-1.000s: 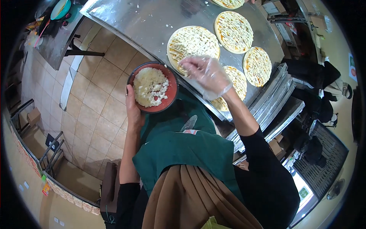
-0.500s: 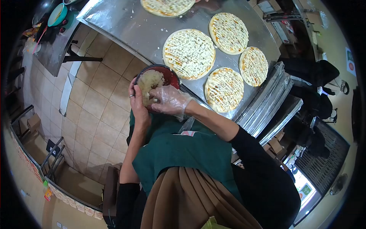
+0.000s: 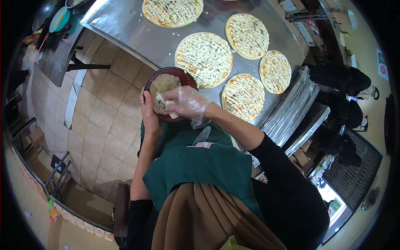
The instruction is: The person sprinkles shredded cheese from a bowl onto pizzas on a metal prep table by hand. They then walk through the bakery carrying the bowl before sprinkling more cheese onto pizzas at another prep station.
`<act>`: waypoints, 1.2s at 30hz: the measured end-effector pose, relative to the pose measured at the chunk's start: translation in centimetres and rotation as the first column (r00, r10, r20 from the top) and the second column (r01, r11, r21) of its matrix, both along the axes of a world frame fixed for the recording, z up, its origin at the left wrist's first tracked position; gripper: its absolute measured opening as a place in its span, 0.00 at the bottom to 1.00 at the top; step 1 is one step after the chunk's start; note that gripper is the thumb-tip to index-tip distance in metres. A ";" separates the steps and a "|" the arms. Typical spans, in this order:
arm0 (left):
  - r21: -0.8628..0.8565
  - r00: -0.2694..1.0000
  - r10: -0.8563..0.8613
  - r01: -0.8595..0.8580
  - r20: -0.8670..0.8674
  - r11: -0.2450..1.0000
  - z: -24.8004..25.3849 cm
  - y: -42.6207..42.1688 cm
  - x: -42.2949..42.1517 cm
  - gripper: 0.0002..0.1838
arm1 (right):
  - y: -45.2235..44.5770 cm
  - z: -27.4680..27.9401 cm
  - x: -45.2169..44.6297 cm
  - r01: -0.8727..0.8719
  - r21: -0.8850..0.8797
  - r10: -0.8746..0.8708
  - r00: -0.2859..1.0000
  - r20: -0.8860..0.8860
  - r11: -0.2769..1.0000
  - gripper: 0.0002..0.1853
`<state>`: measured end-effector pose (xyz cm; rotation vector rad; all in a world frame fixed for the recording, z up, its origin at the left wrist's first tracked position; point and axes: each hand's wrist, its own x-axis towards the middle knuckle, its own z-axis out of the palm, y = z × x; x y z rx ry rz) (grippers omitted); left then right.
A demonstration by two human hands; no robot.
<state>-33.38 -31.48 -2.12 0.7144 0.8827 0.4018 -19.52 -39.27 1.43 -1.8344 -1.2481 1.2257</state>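
My left hand [image 3: 150, 111] is wrapped around the side of a dark bowl with a red inside [image 3: 188, 79], holding it in front of my green apron. Crumbly white cheese [image 3: 163, 84] fills much of the bowl. My right hand [image 3: 188, 101], in a clear plastic glove, is over the bowl with its fingers closed on some of the cheese. Just beyond the bowl lies a large pizza [image 3: 203, 60] with crumbled topping and sauce streaks. Beside it is another uncooked pizza [image 3: 243, 97].
The metal table [image 3: 121, 25] also carries a far pizza [image 3: 172, 11], a pizza at upper right [image 3: 247, 36] and a smaller pizza [image 3: 275, 72]. Stacked metal trays [image 3: 287, 106] stand along its right side. A side table with a turquoise bowl [image 3: 59, 19] is at far left.
My right hand has lifted slightly from the cheese, with white clumps now showing at its fingertips. The bowl has tilted more toward view. A hand at the top edge has gone out of sight.
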 end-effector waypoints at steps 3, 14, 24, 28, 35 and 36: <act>-0.125 0.999 -0.004 0.008 0.032 0.992 0.6 0.4 0.5 0.31 | 0.1 1.3 3.4 0.003 -0.073 -0.023 0.961 -0.276 0.997 0.16; -0.111 0.996 0.092 -0.092 -0.006 0.990 -0.6 2.2 -0.9 0.30 | 0.7 -2.2 13.7 0.206 -0.193 -0.263 0.900 -0.347 0.959 0.18; -0.119 0.989 0.143 -0.146 -0.036 0.982 -0.4 2.3 -3.4 0.30 | 0.9 -4.3 11.5 0.089 -0.132 -0.051 0.962 0.268 0.987 0.21; -0.125 0.991 0.128 -0.130 -0.022 0.984 -0.5 2.3 -3.7 0.30 | -0.6 -4.9 11.5 0.117 -0.092 -0.096 0.973 0.208 0.989 0.18; -0.104 0.998 0.060 -0.062 -0.023 0.993 -0.4 1.6 -2.5 0.30 | -0.5 2.4 8.5 0.090 -0.109 -0.125 0.921 -0.368 0.990 0.18; -0.122 0.999 0.037 -0.038 -0.011 0.992 -0.3 1.6 -2.2 0.30 | -0.1 3.0 7.6 0.061 -0.082 -0.088 0.917 -0.389 0.995 0.18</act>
